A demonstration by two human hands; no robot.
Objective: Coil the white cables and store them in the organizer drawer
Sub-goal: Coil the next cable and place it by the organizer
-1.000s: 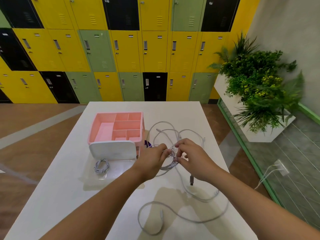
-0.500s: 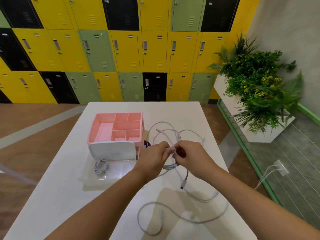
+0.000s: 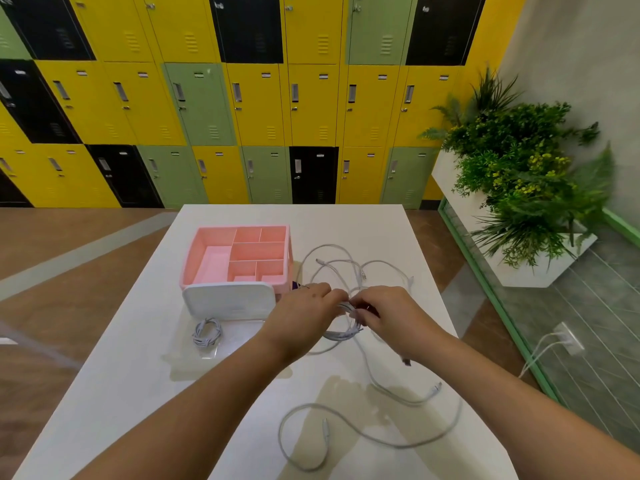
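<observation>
My left hand [image 3: 304, 315] and my right hand [image 3: 388, 315] meet above the white table [image 3: 131, 393], both gripping a partly wound white cable coil [image 3: 343, 332]. Its loose tail runs down to a plug [image 3: 437, 388]. More white cables [image 3: 346, 265] lie tangled behind my hands, and another loose cable [image 3: 346, 431] curls near the front edge. The pink organizer [image 3: 239, 258] stands at the left with its clear drawer [image 3: 214, 344] pulled out toward me. One coiled cable [image 3: 206, 332] lies in the drawer.
Yellow, green and black lockers [image 3: 242, 98] fill the wall behind the table. A white planter with green plants [image 3: 519, 188] stands at the right. A wall socket with white leads [image 3: 564, 341] sits low on the right.
My hands have drawn closer together on the coil. The dark plug end that hung below my right hand has swung to the right, and the tail has shortened.
</observation>
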